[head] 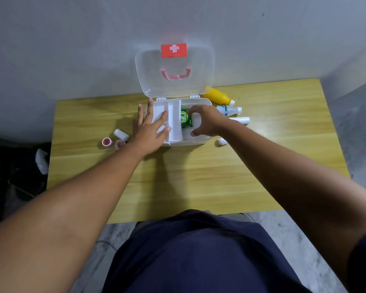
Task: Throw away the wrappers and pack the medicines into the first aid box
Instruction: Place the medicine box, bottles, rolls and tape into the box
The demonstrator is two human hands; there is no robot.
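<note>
The white first aid box (206,102) stands open at the back of the wooden table, its clear lid (174,66) leaning on the wall. My left hand (150,125) lies flat with fingers spread on the white divider tray (174,121) in the box's left part. My right hand (207,122) hovers over the box's right part, fingers curled around a green packet (186,120) that lies inside; whether it grips the packet I cannot tell. Right of the box lie a yellow bottle (217,96), a white bottle with green print (228,110) and a white tube (242,119).
Left of the box sit a white roll (121,135) and two small red-capped jars (107,142) (120,144). A small white item (221,141) lies by the box's front right corner. A grey wall (72,49) stands right behind the table. Dark items lie on the floor at left.
</note>
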